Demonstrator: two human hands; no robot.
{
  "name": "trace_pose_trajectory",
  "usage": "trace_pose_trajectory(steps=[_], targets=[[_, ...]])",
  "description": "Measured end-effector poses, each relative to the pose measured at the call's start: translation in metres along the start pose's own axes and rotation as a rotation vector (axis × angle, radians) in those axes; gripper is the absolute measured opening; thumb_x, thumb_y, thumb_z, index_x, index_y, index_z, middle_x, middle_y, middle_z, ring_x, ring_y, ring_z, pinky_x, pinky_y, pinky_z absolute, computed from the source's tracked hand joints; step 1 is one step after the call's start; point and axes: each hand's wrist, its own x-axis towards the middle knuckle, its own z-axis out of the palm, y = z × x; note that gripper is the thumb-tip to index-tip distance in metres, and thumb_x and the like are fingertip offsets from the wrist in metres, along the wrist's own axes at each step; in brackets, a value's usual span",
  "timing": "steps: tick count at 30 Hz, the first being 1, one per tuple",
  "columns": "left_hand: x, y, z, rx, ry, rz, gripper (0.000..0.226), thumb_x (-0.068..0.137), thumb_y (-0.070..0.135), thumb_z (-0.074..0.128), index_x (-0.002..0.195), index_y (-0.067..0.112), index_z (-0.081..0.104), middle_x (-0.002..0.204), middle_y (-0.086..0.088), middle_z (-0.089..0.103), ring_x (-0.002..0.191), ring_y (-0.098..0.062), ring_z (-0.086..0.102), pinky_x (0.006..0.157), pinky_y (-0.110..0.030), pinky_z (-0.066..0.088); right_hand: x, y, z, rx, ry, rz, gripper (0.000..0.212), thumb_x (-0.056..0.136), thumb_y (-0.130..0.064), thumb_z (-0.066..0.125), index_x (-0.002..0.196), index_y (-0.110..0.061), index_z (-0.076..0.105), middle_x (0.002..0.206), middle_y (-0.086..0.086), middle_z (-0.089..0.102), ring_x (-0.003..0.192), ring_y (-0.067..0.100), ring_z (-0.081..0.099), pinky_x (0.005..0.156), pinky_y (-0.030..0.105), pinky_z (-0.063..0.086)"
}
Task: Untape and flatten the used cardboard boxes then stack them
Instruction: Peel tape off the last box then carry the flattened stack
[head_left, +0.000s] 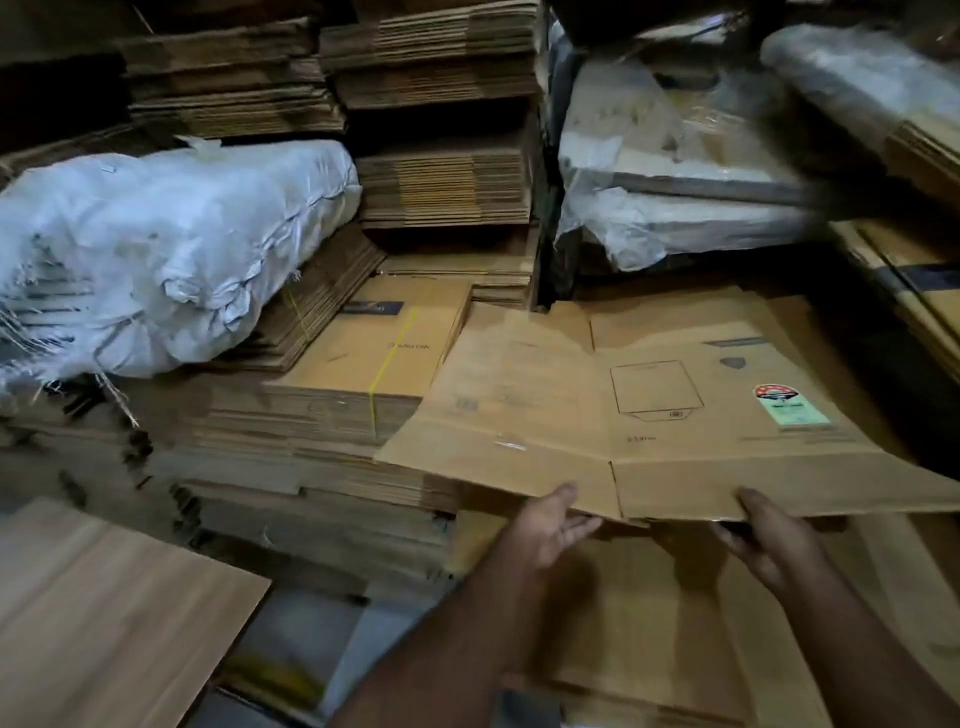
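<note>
Flattened box (649, 415) centre right, near edge held by left hand (550, 525) and right hand (769, 540), thumbs on top; untaping, flattening apparently done; not yet released on stack (337, 415).

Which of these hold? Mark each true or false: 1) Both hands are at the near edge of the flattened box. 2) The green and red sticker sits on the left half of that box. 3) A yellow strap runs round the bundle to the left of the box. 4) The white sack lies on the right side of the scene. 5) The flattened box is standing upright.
1) True: the left hand and right hand are at the near edge of the flattened box.
2) False: the sticker is on its right half.
3) True: the yellow strap wraps the bundle.
4) False: the white sack lies on the left.
5) False: it lies nearly flat.
</note>
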Motion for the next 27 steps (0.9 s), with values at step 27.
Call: trace_pose_trajectory(steps=[27], targets=[[0.056,-0.025,-0.018,-0.23,0.43,0.038,0.033,0.099,0.005,0.05,0.131,0.006,0.044,0.118,-0.019,0.058,0.104,-0.036,0.06,0.061,-0.046,0.058,0.05,0.033,-0.025,0.085,-0.22,0.227,0.021,0.105,-0.014,0.042,0.106,0.003,0.055,0.094,0.015,0.067,0.062,0.015,0.072,0.05,0.027,0.057]])
